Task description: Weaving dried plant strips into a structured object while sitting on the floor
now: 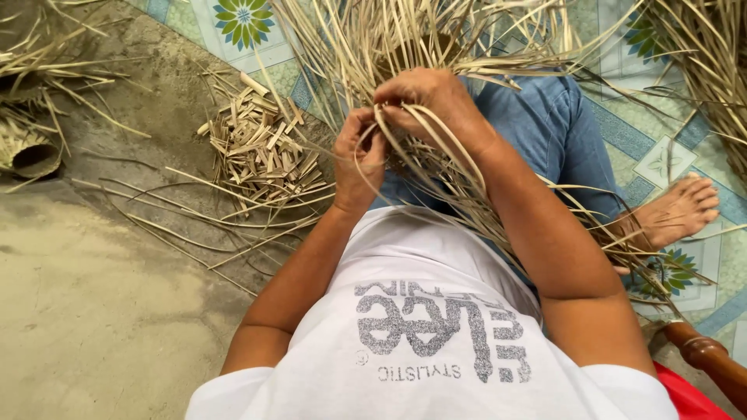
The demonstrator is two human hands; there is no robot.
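- Over the lap, just above the blue denim trousers (545, 124), both hands meet in a bundle of long, pale, dry flat straw strips (373, 39) that fans upward and outward.
- Left hand (358, 159): fingers curled tight, pinching a few of the strips near the fingertips; thumb pressed against them.
- Right hand (432, 101): fingers folded down over the strips, gripping several that loop across its back and trail along the forearm toward the knee.
- The two hands touch, the left just below and beside the right.
- Left of the hands, on the bare grey concrete floor (93, 295), lies a heap of short cut straw offcuts (261, 144), with loose long strips spread beneath it.
- At the right, a bare foot (677, 210) rests on a patterned green and blue floor mat (669, 155).
- A white printed T-shirt (436, 334) fills the lower middle.
- A turned brown wooden post (712, 362) shows at the lower right corner.
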